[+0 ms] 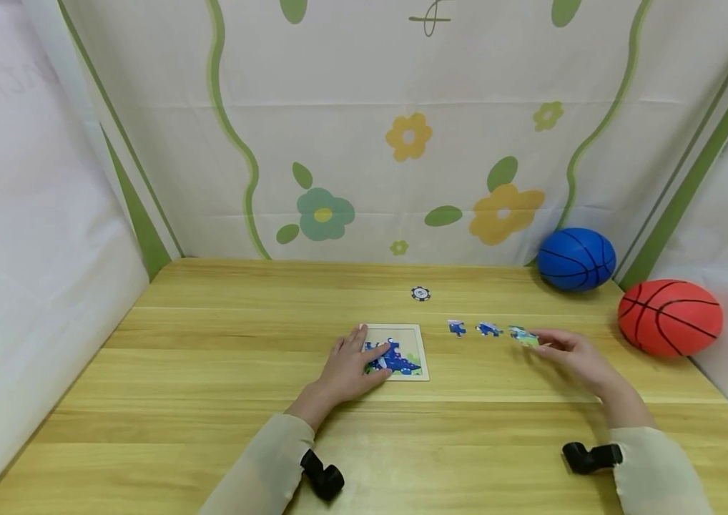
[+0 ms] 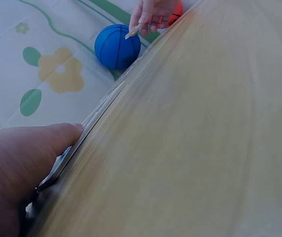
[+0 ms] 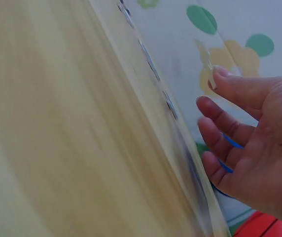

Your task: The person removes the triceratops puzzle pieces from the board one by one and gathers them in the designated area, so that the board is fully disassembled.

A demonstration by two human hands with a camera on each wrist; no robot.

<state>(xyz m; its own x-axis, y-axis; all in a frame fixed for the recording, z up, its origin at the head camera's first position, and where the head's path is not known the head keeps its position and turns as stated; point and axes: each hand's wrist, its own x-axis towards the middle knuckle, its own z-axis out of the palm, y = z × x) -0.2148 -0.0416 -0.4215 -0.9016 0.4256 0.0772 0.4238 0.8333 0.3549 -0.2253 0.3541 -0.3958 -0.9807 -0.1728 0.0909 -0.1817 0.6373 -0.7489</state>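
Note:
A small wooden puzzle tray [image 1: 417,336] lies mid-table, with a blue picture partly assembled in it. My left hand [image 1: 364,357] rests flat on its left part, fingers straight over the pieces. In the left wrist view the thumb [image 2: 57,136] lies against the tray's edge [image 2: 99,113]. My right hand [image 1: 547,345] is to the right and pinches a green-blue puzzle piece [image 1: 523,336] at its fingertips. The left wrist view also shows this piece [image 2: 132,30], raised off the table. Two loose blue pieces [image 1: 457,327] [image 1: 488,329] lie between the tray and the right hand.
A blue ball [image 1: 576,259] sits at the back right corner, and an orange ball [image 1: 669,317] rests by the right wall. A small black-and-white disc [image 1: 420,293] lies behind the tray. Cloth walls enclose the wooden table [image 1: 209,372] on three sides.

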